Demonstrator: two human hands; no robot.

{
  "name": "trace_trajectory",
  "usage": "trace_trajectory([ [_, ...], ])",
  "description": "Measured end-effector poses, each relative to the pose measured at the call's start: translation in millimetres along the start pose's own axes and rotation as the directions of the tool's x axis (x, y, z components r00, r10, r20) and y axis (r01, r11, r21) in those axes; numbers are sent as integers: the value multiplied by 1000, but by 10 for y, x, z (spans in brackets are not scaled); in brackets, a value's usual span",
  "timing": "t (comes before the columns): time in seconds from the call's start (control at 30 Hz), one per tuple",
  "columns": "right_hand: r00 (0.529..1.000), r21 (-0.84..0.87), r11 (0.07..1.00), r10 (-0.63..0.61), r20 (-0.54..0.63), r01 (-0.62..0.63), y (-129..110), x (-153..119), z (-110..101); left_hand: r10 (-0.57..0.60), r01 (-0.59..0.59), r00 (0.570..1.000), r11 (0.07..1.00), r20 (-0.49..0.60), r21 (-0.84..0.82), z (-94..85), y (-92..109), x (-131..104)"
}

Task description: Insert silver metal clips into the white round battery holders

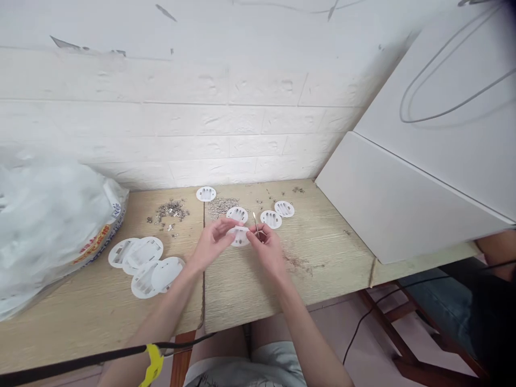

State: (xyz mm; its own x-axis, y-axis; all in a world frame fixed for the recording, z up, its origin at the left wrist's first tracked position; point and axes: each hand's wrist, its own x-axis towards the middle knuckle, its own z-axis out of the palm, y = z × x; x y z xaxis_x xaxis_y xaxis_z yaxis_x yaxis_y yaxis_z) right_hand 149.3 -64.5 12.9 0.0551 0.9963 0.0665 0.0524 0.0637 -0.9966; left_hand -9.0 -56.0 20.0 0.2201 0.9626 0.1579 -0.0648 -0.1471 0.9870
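A white round plastic disc (241, 237) is held between my two hands just above the table. My left hand (213, 241) is closed on its left edge, the fingers curled over the far side. My right hand (267, 248) grips the disc's right edge with the thumb. A thin metal stick-like tool (256, 223) with a pale tip also rises out of my right hand; its lower part is hidden by the fingers. Just beyond lie slotted discs of the same kind, one disc (237, 215) nearest and another disc (271, 219) to its right.
Small metal pieces (171, 211) lie heaped at the back left, with more pieces (222, 206) near the middle. Several overlapping discs (145, 256) rest at left beside a big plastic bag (56, 220). A white panel (387, 199) stands at right. A black cable (80, 359) crosses the lower left.
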Motion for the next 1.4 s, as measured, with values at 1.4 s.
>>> trace_trajectory([
  [1.4, 957, -435, 894, 214, 195, -111, 98, -49, -7, -285, 293, 949, 632, -137, 718, 118, 1, -182],
])
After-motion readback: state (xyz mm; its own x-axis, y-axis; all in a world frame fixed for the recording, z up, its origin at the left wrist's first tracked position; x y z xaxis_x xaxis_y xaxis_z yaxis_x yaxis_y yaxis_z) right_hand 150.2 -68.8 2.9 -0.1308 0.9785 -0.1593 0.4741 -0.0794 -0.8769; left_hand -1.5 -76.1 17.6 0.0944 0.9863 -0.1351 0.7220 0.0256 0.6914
